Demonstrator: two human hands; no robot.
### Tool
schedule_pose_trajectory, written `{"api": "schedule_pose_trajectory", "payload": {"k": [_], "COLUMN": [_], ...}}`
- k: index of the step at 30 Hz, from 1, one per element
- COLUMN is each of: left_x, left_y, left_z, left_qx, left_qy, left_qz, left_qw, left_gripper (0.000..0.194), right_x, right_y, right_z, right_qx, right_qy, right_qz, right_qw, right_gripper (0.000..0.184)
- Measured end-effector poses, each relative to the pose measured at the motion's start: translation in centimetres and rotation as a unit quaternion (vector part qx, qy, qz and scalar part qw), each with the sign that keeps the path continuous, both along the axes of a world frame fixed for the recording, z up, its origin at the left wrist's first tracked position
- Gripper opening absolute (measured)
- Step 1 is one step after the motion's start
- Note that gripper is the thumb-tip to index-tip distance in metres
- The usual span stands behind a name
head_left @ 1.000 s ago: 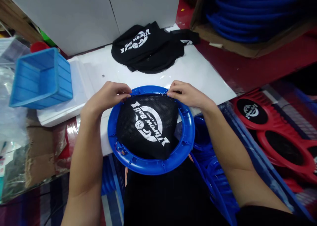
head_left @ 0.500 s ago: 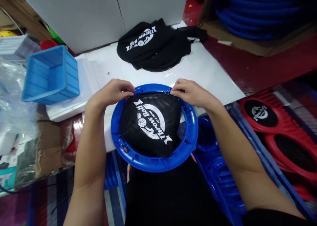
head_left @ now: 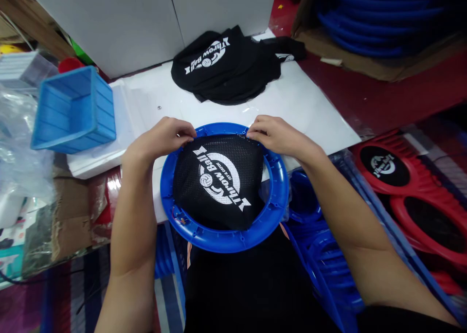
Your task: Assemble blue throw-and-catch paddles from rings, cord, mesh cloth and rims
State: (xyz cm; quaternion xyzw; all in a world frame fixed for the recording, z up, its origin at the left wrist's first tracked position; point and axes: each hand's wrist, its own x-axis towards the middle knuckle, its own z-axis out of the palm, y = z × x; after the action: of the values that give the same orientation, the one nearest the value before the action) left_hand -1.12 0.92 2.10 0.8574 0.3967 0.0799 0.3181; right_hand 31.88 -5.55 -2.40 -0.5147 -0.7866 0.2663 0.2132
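Observation:
A round blue plastic ring lies at the near edge of the white table. Across it lies a black mesh net printed with a white "Throw Ball" logo. My left hand pinches the net's far left edge against the ring. On the far right edge, my right hand pinches the net the same way. Both hands have their fingers curled closed on the mesh.
A pile of black printed nets lies further back on the table. A blue plastic bin sits at the left, white cartons stand behind. Red rings with nets lie at the right, blue rings below and stacked far right.
The ring and net have shifted very slightly left in view. Both hands keep the same grip on the net's far edge.

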Motion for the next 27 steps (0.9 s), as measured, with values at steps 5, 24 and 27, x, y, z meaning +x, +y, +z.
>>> {"api": "schedule_pose_trajectory", "payload": {"k": [5,24,27], "left_x": [-0.8,3.1,3.2], "left_y": [-0.3,-4.0,-3.8], "left_z": [0.0,-1.0,-1.1], "left_qx": [0.006,0.217,0.185], "left_qy": [0.0,0.091,0.096], "left_qz": [0.004,-0.094,-0.081], "left_qw": [1.0,0.967,0.975], "left_gripper": [0.021,0.036,0.028], "right_x": [-0.2,-4.3,-3.8], "right_y": [-0.2,-1.8,-0.8], "right_z": [-0.3,0.6,1.0], "right_qx": [0.023,0.097,0.048], "right_qy": [-0.007,-0.086,-0.07], "right_qz": [0.0,0.093,0.1], "right_qw": [1.0,0.987,0.991], "right_gripper": [0.026,0.041,0.029]}}
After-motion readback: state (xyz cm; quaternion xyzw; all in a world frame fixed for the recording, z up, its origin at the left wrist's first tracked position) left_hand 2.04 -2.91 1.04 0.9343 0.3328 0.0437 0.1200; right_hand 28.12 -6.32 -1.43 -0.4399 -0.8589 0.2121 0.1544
